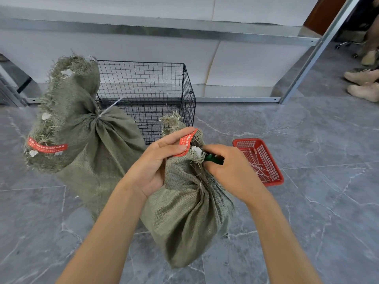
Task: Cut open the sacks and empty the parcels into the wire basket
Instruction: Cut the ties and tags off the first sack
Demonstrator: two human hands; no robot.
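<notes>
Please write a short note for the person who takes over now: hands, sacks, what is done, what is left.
The left hand grips the neck of the near sack at its red label.
The right hand holds a green tool against that neck.
The far sack, shut with a white tie, stands left of the wire basket; no parcels show in it.
The red tray at right holds cut strips.
Done: neither sack open yet.
Left: cut both open, empty them into the basket.

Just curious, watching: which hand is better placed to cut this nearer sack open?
Probably the right hand: it grips a green-handled tool against the neck of the nearer sack, while the left hand holds its gathered top.
</notes>
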